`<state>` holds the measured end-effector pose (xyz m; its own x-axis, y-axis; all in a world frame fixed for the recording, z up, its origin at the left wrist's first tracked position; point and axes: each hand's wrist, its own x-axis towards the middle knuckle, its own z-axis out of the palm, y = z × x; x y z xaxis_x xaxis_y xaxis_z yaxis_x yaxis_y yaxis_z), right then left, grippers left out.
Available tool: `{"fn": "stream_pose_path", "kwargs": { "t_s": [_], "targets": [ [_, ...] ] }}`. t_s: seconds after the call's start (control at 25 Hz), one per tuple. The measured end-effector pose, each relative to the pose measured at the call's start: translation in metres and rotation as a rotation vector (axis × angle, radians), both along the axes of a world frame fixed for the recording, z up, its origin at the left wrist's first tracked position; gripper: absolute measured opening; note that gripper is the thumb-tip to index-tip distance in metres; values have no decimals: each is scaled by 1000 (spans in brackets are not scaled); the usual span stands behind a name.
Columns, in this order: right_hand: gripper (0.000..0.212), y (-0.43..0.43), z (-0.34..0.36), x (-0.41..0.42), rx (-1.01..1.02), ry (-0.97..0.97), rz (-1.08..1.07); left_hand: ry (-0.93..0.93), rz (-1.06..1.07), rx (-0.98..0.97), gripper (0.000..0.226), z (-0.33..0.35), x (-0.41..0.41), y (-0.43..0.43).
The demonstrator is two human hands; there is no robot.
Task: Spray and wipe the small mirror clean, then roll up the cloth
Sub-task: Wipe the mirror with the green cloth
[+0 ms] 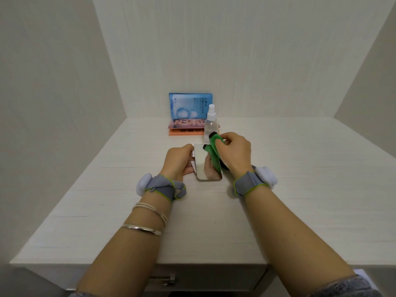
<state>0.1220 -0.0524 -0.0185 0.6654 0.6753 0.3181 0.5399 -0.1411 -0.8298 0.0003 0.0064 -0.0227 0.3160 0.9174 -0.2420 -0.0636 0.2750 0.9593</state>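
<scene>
From the head view, one small shiny mirror with round corners (206, 162) is held tilted above the pale wooden table (300, 189) by the left hand (179, 160). One green cloth (215, 152) is pinched against it by the right hand (234, 152). One clear plastic spray bottle (210, 123) is seen just behind

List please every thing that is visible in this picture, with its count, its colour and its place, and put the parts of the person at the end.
mirror: 1, silver, rectangular, held above the table centre
cloth: 1, green, pressed on the mirror's right edge
spray bottle: 1, clear with white nozzle, upright behind the mirror
blue packet: 1, blue, leaning on the back wall
orange packet: 1, orange-pink, below the blue packet
table: 1, pale wood
drawer handle: 1, metal, under the table's front edge
left hand: holds the mirror's left edge
right hand: grips the cloth
wrist bands: 2, grey, one on each wrist
bracelets: beige and silver, left forearm
</scene>
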Motion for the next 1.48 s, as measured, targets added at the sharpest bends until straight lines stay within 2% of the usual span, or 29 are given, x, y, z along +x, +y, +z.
{"fn": "stream_pose_path", "kwargs": {
  "t_s": [0.08, 0.32, 0.44, 0.56, 0.64, 0.72, 0.8, 0.92, 1.08, 1.16, 1.24, 1.36, 1.48],
  "targets": [
    [16, 0, -2, -6, -17, -21, 86, -4, -19, 2, 20, 0, 0, -1],
    [10, -4, 2, -6, -48, 120, 315, -32, -50, -11, 21, -3, -4, 1],
    [3, -11, 8, -4, -155, 154, 478, -35, -53, -21, 21, -3, -4, 2],
    [6, -17, 11, -4, -285, 133, 584, -17, -31, -19, 22, -4, -2, 2],
    [6, -15, 9, -7, -209, 113, 520, -16, -31, -21, 20, -3, -3, 3],
    [10, -12, 5, -11, -86, 51, 363, -9, -52, -30, 19, -2, -4, 2],
    [16, -9, 2, -15, -49, -33, 251, -13, -66, -43, 18, -1, -5, 2],
    [21, -8, 3, -15, -112, -77, 314, -20, -76, -49, 17, -1, -6, 2],
    [16, -16, 9, -4, -234, 139, 532, -15, -70, -40, 20, -1, -5, 2],
    [15, -20, 9, -3, -304, 184, 576, -7, -61, -36, 21, -2, -3, 2],
    [15, -19, 8, -7, -219, 159, 506, -6, -61, -28, 19, -3, -4, 2],
    [19, -14, 7, -16, -80, 12, 317, 2, -75, -21, 15, -2, -4, 1],
    [21, -15, 10, -17, -108, -49, 352, -18, -64, -18, 18, 0, -4, -3]
  ]
}}
